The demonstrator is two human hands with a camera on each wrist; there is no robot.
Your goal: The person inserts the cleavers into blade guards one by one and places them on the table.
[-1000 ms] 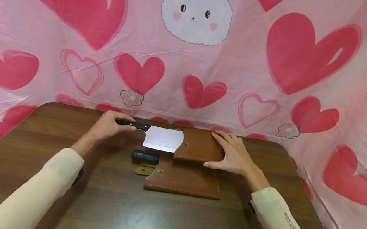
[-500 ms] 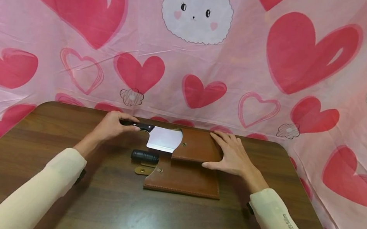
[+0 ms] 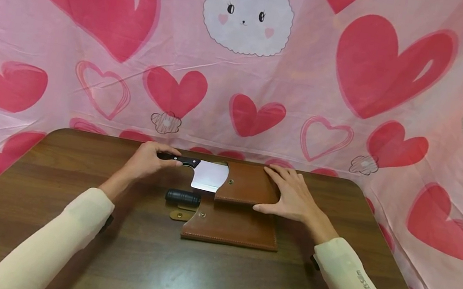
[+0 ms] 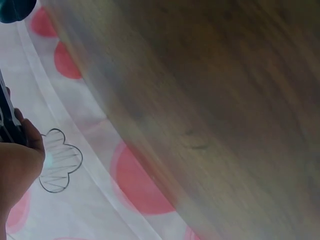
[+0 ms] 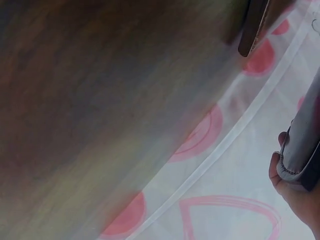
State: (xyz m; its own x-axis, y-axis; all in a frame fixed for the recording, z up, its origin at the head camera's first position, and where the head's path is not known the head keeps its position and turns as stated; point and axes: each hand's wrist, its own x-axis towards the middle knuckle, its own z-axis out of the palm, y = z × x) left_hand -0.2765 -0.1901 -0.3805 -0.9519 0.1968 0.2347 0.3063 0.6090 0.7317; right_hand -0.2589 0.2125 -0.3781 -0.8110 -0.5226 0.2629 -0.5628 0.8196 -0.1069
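Observation:
My left hand (image 3: 145, 163) grips the black handle (image 3: 190, 162) of a cleaver between thumb and fingers. Its bright, broad blade (image 3: 208, 176) runs to the right into a brown leather sheath (image 3: 248, 182), which hides the far part. On the sheath's right end, my right hand (image 3: 295, 198) holds it with thumb at the near edge and fingers at the far edge. In the left wrist view only part of the hand (image 4: 20, 170) and handle show. The right wrist view catches fingers (image 5: 276, 170) around the sheath's end (image 5: 300, 150).
Nearer on the wooden table (image 3: 195, 277) lies a second brown sheath (image 3: 233, 226), partly under the first. A black ribbed handle (image 3: 183, 197) and a tan snap strap (image 3: 179, 215) stick out at its left. A pink heart-print cloth (image 3: 267, 80) hangs behind the table.
My left hand has moved right with the cleaver, and less of the blade shows outside the sheath. The sheath and my right hand have shifted slightly left.

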